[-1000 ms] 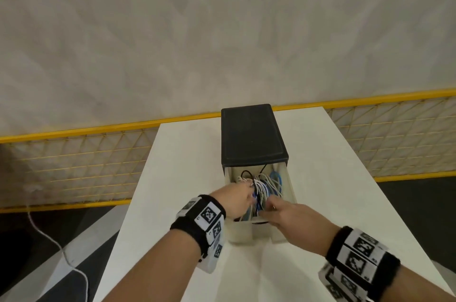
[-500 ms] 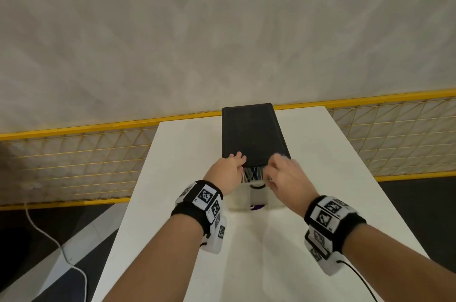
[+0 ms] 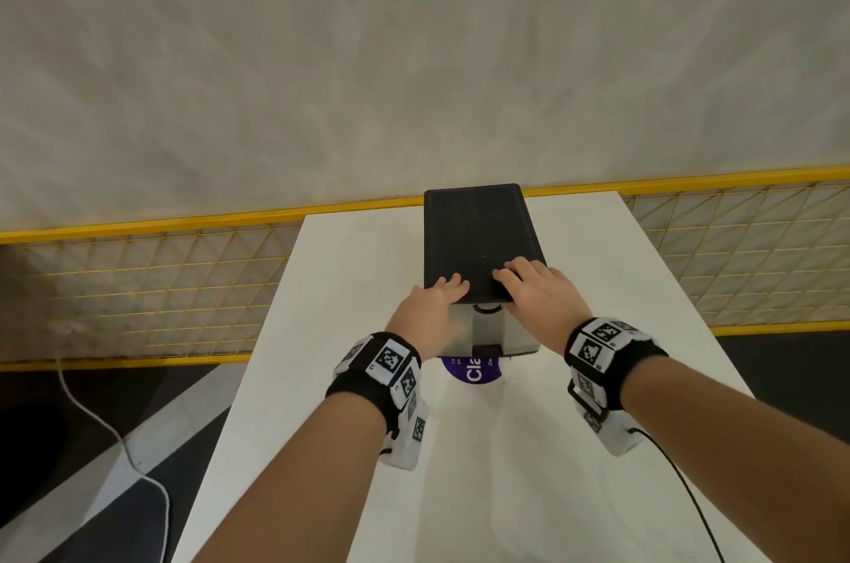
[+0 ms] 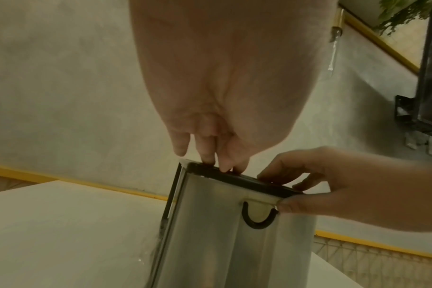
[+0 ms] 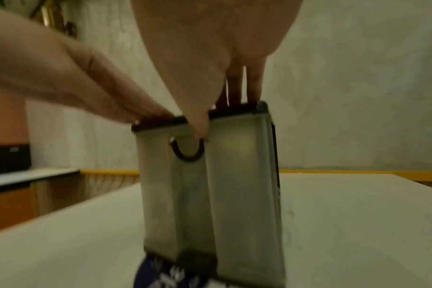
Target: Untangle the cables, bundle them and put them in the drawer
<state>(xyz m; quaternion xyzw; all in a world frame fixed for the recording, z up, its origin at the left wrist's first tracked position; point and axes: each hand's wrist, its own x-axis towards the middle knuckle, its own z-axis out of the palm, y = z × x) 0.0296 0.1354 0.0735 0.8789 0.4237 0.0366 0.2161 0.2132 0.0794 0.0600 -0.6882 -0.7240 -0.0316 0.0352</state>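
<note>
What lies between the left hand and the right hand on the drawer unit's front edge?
In the head view, a bare strip of the black top separates the left hand from the right hand; just below the gap sits the drawer's round handle notch.

The drawer (image 3: 499,332), translucent white with a dark U-shaped handle notch (image 4: 258,217), sits pushed shut under its black-topped housing (image 3: 478,235), upright at the worktop's (image 3: 598,447) 12 o'clock end. The cables cannot be seen.

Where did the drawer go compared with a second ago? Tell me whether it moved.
Yes. The drawer slid back into the black-topped cabinet, away from the person; its front now sits nearly flush and the cables are hidden.
</note>
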